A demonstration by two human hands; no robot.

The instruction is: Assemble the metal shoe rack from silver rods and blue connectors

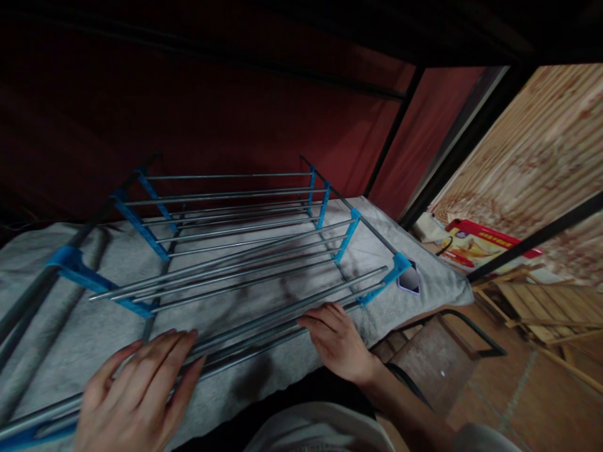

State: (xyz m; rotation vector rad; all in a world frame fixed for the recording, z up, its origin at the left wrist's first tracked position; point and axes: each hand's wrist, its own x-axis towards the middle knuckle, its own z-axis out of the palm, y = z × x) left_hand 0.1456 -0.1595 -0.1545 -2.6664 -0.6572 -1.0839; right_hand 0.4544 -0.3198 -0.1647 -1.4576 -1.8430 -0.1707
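A rack of grey metal rods [245, 251] joined by blue plastic connectors [349, 232] lies on its side on a grey cloth [70, 326]. My left hand [136, 392] rests flat on the nearest rods at the lower left, fingers together and stretched forward. My right hand [336, 339] curls over the same near rods further right, fingers on top of them. A blue corner connector [393, 270] sits just right of that hand.
A dark phone [409, 279] lies on the cloth's right corner. Red fabric walls [188, 113] and black frame poles [391, 138] enclose the back. A wooden board [541, 157], a red box [480, 242] and wooden slats [541, 301] stand at the right.
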